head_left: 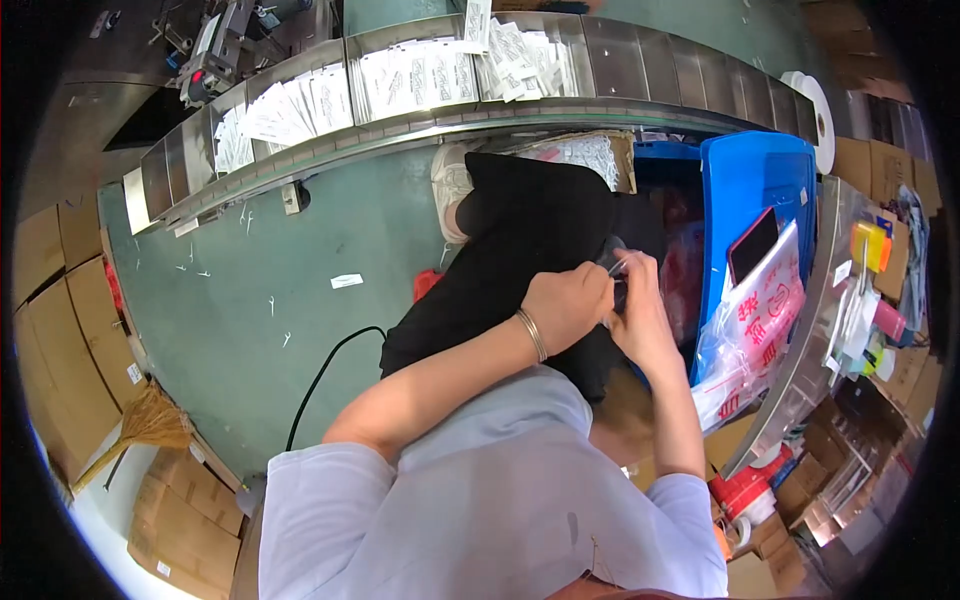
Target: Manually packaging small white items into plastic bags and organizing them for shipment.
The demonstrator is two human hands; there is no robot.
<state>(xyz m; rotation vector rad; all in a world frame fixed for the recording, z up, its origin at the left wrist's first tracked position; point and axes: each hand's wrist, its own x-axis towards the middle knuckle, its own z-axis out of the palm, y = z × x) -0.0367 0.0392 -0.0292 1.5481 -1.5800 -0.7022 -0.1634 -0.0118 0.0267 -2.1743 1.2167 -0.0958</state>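
Note:
My left hand, with metal bangles at its wrist, is closed above my lap in black trousers. Against it, fingers bent in a pinch, is my right hand. Between the two sets of fingertips shows a sliver of something thin and see-through, too small to name. Just right of my hands stands a blue plastic bin with clear and reddish plastic inside. On its blue panel lie a dark phone with a red edge and a clear plastic bag printed in red.
A metal conveyor with compartments crosses ahead, several holding white printed packets. An open carton sits under it. Left are cardboard boxes and a straw broom. White scraps and a black cable lie on the green floor.

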